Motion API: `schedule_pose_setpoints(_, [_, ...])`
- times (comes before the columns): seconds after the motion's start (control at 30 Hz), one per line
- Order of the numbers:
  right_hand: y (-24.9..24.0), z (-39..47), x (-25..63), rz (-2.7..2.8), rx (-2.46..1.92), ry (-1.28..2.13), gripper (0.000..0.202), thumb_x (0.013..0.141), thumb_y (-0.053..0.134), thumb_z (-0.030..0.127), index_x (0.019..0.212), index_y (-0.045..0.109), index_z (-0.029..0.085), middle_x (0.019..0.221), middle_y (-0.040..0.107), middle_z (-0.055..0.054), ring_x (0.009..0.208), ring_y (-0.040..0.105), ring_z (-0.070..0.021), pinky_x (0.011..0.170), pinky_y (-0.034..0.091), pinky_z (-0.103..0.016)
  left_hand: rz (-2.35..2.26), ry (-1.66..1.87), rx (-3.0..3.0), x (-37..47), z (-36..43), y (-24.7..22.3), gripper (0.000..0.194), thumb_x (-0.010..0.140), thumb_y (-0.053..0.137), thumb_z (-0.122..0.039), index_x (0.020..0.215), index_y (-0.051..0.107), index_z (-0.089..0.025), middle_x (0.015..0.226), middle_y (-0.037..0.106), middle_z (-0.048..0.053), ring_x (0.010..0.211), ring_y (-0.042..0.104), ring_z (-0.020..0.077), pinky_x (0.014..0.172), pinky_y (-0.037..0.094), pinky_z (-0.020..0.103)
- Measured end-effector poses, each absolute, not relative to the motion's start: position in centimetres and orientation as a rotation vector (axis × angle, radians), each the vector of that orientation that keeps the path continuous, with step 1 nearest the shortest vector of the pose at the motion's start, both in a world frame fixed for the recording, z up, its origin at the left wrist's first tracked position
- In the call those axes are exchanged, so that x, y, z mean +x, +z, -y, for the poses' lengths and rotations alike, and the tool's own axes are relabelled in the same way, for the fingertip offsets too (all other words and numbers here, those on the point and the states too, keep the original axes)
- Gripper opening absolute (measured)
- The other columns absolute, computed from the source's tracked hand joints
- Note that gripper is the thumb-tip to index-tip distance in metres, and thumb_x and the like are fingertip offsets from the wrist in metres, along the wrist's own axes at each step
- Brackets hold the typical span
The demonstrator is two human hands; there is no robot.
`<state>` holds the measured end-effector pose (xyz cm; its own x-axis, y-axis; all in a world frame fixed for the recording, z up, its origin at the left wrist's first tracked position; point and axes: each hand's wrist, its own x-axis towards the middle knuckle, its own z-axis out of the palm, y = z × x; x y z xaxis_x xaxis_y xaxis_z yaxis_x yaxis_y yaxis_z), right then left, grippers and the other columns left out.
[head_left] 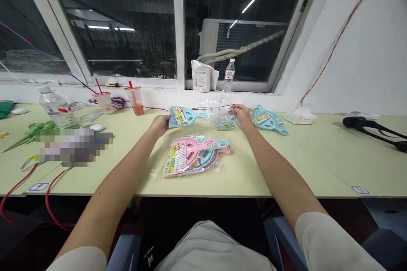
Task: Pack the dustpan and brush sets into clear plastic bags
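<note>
My left hand (160, 125) is closed on the bristle end of a light blue dustpan-and-brush set (186, 116) with a yellow label, its handle pointing right. My right hand (241, 116) pinches a clear plastic bag (213, 104) above the table. Below that hand lies a stack of folded plastic bags (225, 121). Between my forearms rests a pile of bagged sets, a pink dustpan-and-brush set (187, 155) on top and blue showing beneath. Just right of my right hand lie several blue dustpan-and-brush sets (269, 119).
A tissue pack (300, 117) and a black strap-like object (375, 129) are on the table (318, 148) at right. Two drink cups (136, 101), a large bottle (57, 108) and red cables (51, 197) are at left. A water bottle (229, 76) stands on the sill.
</note>
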<state>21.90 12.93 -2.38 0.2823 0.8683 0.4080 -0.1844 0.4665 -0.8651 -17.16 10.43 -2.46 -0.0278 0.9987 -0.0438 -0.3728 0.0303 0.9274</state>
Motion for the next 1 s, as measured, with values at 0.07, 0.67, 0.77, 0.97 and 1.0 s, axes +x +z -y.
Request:
schedule_pose_setpoints(0.07, [-2.5,-12.9,21.9,1.045,-0.779,0.834,0.012,0.060,0.071,0.016,0.068,0.064,0.021,0.075,0.064,0.002,0.075,0.067,-0.0149,0.084,0.061,-0.034,-0.958,1.365,0.869,-17.0,-10.3,-2.5,0.032,0.086,0.056,-0.001,0.117,0.067,0.001,0.090,0.077,0.020,0.083,0.078,0.0293,0.075,0.066,0.039])
schedule_pose_setpoints(0.67, [-3.7,-12.9,21.0,1.248,-0.788,0.797,0.019,0.057,0.081,0.024,0.073,0.070,0.022,0.074,0.072,0.000,0.086,0.074,-0.0222,0.088,0.058,-0.038,-0.982,1.309,0.814,-16.8,-10.0,-1.9,0.039,0.087,0.053,-0.001,0.123,0.066,0.001,0.088,0.078,0.019,0.081,0.078,0.0292,0.074,0.067,0.039])
schedule_pose_setpoints(0.77, [-3.7,-13.1,21.3,1.244,-0.812,0.722,0.016,0.058,0.078,0.024,0.072,0.071,0.022,0.077,0.074,-0.002,0.087,0.073,-0.0225,0.085,0.056,-0.037,-0.984,1.307,0.801,-16.8,-10.0,-1.9,0.042,0.085,0.053,0.000,0.125,0.066,0.000,0.091,0.078,0.020,0.083,0.078,0.0297,0.075,0.066,0.040])
schedule_pose_setpoints(0.97, [-3.6,-13.8,22.3,1.164,-0.760,0.640,0.011,0.061,0.074,0.023,0.071,0.069,0.023,0.080,0.075,-0.001,0.091,0.073,-0.0233,0.086,0.056,-0.038,-0.992,1.293,0.798,-16.8,-10.0,-2.0,0.041,0.084,0.053,0.001,0.123,0.065,0.001,0.090,0.077,0.021,0.081,0.078,0.0304,0.073,0.067,0.040])
schedule_pose_setpoints(1.0, [-3.5,-13.8,22.4,1.154,-0.742,0.649,0.011,0.061,0.074,0.022,0.070,0.069,0.023,0.080,0.075,-0.001,0.092,0.073,-0.0233,0.087,0.056,-0.038,-0.991,1.290,0.803,-16.8,-10.0,-2.0,0.040,0.084,0.053,0.001,0.123,0.065,0.001,0.090,0.077,0.020,0.081,0.078,0.0305,0.072,0.067,0.040])
